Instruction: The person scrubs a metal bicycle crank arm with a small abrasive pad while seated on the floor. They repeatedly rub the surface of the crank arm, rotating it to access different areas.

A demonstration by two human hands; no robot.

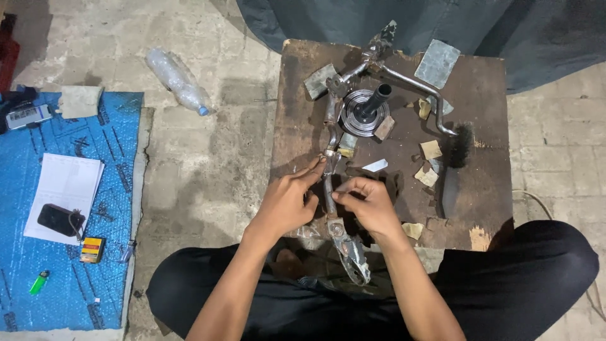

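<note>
The bent, rusty grey metal tube frame (329, 189) overhangs the near edge of the dark wooden work table (486, 189), so a loosened pinch could let it tip. The left hand (287, 203) and right hand (372, 205) flank it, fingertips closed on the tube.

Floor (214, 158): grey cracked concrete slabs, stained, dim light. Low dark brown wooden table (486, 189) at centre. Blue patterned plastic mat (120, 126) at 9 o'clock. Crushed clear plastic bottle (177, 81) at 11 o'clock. Dark grey cloth sheet (473, 31) at 1 o'clock.
</note>
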